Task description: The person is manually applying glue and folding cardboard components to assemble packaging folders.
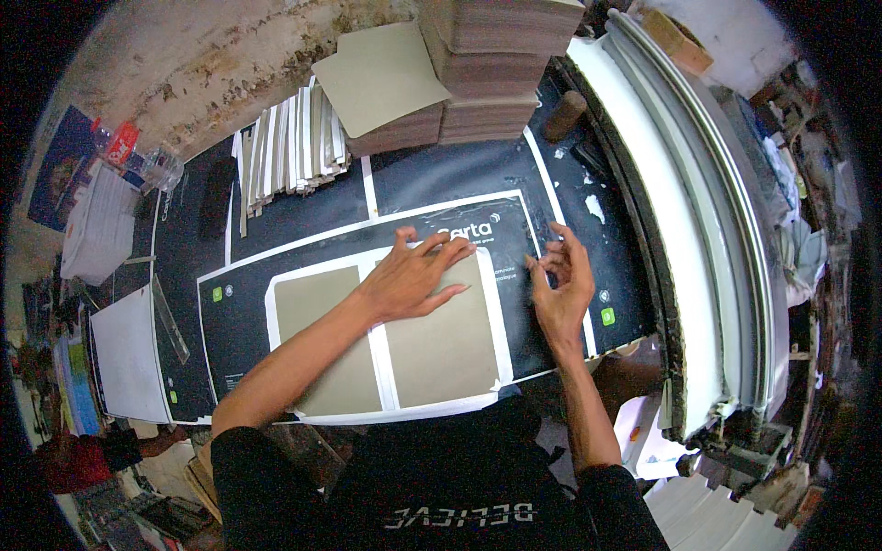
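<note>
A white sheet (pixel 386 372) lies on the dark printed table covering, with two grey-brown boards on it side by side and a white strip between them. White margins run round the left board (pixel 331 367) and the right board (pixel 441 354). My left hand (pixel 409 280) is spread over the upper part of the right board, its fingertips at the top white edge. Just right of the sheet, my right hand (pixel 565 289) is raised over the dark covering. Its fingers are loosely bent and apart, and nothing shows in them.
Tall stacks of grey board (pixel 501 73) stand at the back, a loose board (pixel 381 78) on top of the lower one. Left of them lies a row of white-edged strips (pixel 294 147). A large white curved-looking machine part (pixel 657 184) borders the right. Plastic bottles (pixel 161 167) stand far left.
</note>
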{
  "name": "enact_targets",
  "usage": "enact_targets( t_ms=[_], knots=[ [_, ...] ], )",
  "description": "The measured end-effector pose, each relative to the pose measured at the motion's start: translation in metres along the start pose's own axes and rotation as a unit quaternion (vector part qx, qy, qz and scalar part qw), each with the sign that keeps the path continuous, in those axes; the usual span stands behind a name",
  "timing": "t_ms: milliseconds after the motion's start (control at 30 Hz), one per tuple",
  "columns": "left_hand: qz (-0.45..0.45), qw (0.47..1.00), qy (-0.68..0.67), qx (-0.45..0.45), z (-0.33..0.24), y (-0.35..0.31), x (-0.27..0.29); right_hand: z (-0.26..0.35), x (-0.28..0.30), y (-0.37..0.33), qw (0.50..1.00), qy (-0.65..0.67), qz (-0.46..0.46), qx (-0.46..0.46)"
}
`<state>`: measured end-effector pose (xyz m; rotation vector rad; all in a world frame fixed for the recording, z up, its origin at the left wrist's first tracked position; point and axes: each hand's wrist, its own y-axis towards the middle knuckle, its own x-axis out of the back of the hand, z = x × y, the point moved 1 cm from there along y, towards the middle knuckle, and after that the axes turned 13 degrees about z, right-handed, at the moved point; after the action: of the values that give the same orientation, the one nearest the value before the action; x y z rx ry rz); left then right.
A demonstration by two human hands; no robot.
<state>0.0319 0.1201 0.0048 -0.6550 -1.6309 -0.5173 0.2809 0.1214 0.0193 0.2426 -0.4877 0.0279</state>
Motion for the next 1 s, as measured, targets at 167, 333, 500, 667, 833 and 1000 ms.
enact_targets(
  t_ms=[167,333,500,667,833,1000],
  knots=[
    [0.014,1.000,-0.020,0.006,-0.002,0.001,0.005,-0.011,0.004,0.005,0.969,0.163,0.064,-0.173],
    [0.004,0.999,-0.049,0.012,-0.003,0.002,0.004,-0.015,-0.004,0.009,0.997,0.044,0.061,-0.009],
    [-0.066,0.992,-0.104,0.015,-0.001,-0.001,0.002,0.008,-0.030,0.010,0.969,-0.047,0.184,0.160],
    [-0.129,0.988,-0.085,-0.013,0.000,-0.005,-0.006,0.014,-0.036,0.012,0.940,-0.159,0.244,0.177],
    [-0.196,0.977,-0.068,-0.043,-0.003,-0.004,-0.003,0.025,-0.039,0.006,0.911,-0.241,0.297,0.153],
    [-0.181,0.981,-0.051,-0.037,-0.001,-0.008,0.000,0.035,-0.046,-0.002,0.868,-0.344,0.305,0.187]
  ],
)
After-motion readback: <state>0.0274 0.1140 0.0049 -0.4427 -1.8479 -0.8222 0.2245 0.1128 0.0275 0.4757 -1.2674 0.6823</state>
